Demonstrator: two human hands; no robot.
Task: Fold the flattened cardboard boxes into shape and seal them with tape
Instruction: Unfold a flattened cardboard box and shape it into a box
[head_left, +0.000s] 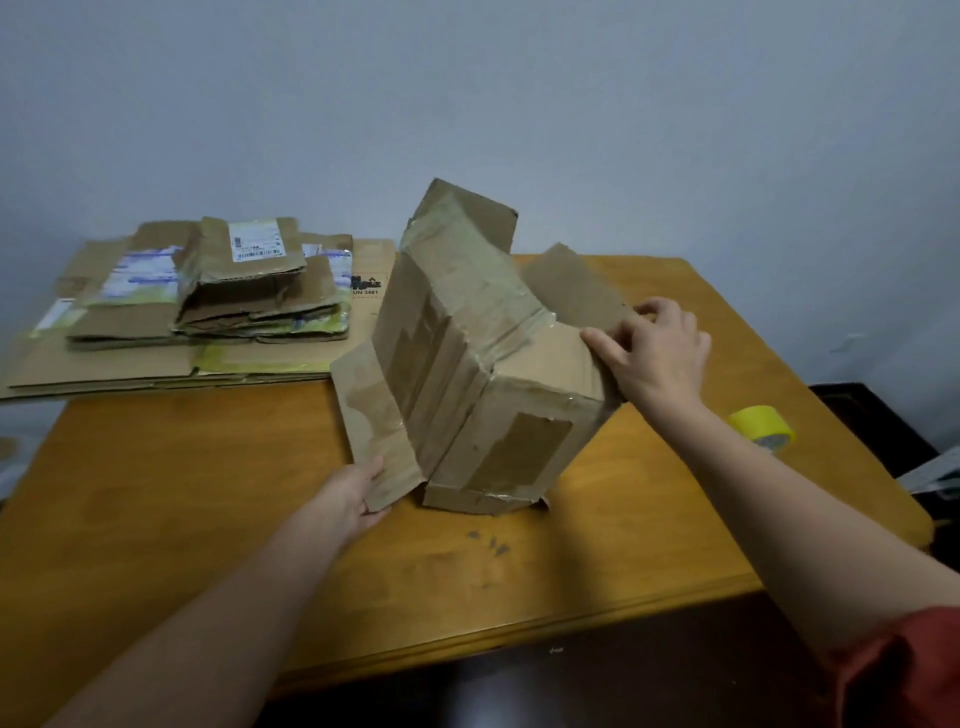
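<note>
A worn brown cardboard box (467, 358), partly folded up and covered in old tape marks, stands tilted on the wooden table (208, 493). My left hand (358, 491) holds the lower edge of its loose left flap; the fingers are hidden behind the card. My right hand (649, 348) grips the box's upper right edge beside a raised flap. A yellow tape roll (763, 426) lies on the table to the right, behind my right forearm.
A stack of flattened cardboard boxes (208, 306) with labels lies at the table's back left, overhanging its edge. A grey wall stands behind. Dark furniture (883, 415) and some papers sit beyond the table's right edge.
</note>
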